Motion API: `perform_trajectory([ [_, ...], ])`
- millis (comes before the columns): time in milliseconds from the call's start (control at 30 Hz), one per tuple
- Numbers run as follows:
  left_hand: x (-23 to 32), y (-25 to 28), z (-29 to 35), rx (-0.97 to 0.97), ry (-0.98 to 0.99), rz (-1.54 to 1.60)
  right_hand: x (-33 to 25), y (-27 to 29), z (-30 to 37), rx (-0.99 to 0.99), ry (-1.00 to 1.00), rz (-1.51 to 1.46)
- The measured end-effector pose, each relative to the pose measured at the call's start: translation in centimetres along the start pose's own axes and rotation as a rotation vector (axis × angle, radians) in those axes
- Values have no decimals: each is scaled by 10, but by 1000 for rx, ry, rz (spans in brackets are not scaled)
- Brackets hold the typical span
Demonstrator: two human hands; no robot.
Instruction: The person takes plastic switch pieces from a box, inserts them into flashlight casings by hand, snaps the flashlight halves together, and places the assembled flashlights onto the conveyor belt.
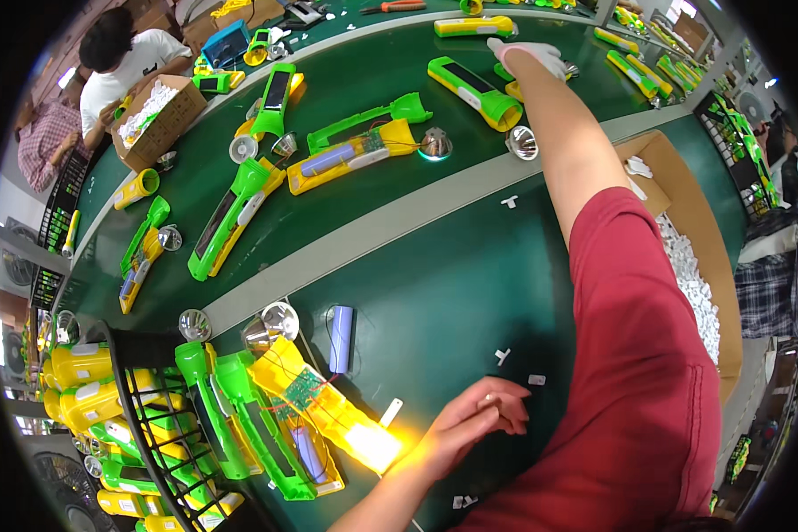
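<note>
- I am looking down at the green work table point(470, 293), and my two hands are working well apart from each other.
- My right hand point(530, 58), in a white glove, is reaching far out toward 12 o'clock, over the conveyor belt point(363, 80).
- It is lying on a small yellow and green flashlight part point(508, 82) at the far side of the belt; the fingers are curled over it, but I cannot tell if they are really gripping it.
- The big green flashlight point(475, 92) is lying just beside this hand, at 8 o'clock from it. Its long axis is running from 10 o'clock to 4 o'clock, with the wide head at the 4 o'clock end.
- A silver reflector cup point(522, 142) is standing near, at 6 o'clock from the right hand.
- My left hand point(474, 421) is resting near my body with loosely bent fingers and is holding nothing that I can see.
- The open yellow flashlight half point(328, 410), with its circuit board and red wires, is lying at 9 o'clock from the left hand; its glowing end is just beside the wrist. Its long axis is going from 10 o'clock to 4 o'clock.
- The left hand is clearly the nearer one to this open half; the right hand is the nearer one to the green flashlight.
- A blue-grey battery cell point(340, 339) is lying at 10 o'clock from the left hand, pointing to 12 o'clock.
</note>
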State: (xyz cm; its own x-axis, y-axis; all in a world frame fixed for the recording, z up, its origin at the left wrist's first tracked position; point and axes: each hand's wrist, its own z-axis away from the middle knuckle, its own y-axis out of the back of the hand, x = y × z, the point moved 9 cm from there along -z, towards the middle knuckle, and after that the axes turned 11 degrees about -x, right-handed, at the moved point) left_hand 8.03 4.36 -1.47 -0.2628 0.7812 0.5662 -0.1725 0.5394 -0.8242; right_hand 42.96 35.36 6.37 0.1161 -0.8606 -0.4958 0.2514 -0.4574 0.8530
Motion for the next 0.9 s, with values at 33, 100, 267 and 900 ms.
perform_trajectory([
  [33, 1, 1, 0, 11, 1, 1, -5, -9, -13, -11, -1, 3],
  [100, 0, -1, -3, -22, -1, -12, -5, -26, -52, 4, -136, 69],
  [267, 0, -7, -8, -74, 24, -24, -25, -72, -124, -441, 97, 708],
  [900, 4, -18, -3, -163, -94, -50, -6, 24, 62, -725, 448, -186],
])
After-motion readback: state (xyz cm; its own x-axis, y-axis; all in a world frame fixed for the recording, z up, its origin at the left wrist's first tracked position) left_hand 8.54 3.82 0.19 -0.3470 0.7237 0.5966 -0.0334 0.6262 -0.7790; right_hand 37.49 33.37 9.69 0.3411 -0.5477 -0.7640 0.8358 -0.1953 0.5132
